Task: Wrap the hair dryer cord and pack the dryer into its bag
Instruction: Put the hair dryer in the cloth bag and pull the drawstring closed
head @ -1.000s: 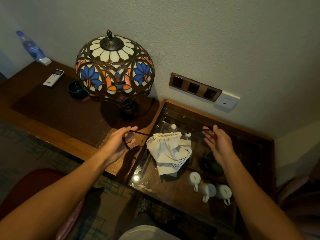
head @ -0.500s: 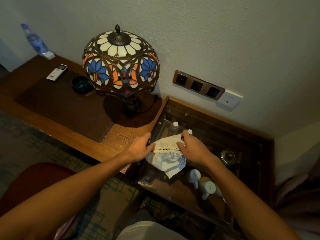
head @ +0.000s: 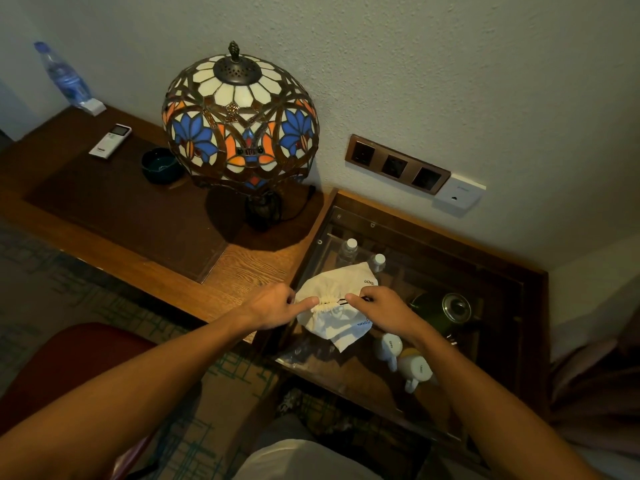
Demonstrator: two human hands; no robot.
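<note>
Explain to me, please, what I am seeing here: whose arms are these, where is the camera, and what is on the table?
There is no machine here. The two bare arms belong to a person, and the single camera is worn on that person's head, looking forward and down, so the arms enter from the bottom edge. The left hand and the right hand both pinch the gathered mouth of a pale cloth drawstring bag; a dark cord shows at the right fingertips. The bag lies on a glass-topped cabinet. Through the glass you see small bottles, white cups and a dark pot with a lid. The hair dryer itself is not visible; it may be inside the bag. On the wooden desk to the left stand a stained-glass lamp, a dark bowl, a remote control and a water bottle.
</note>
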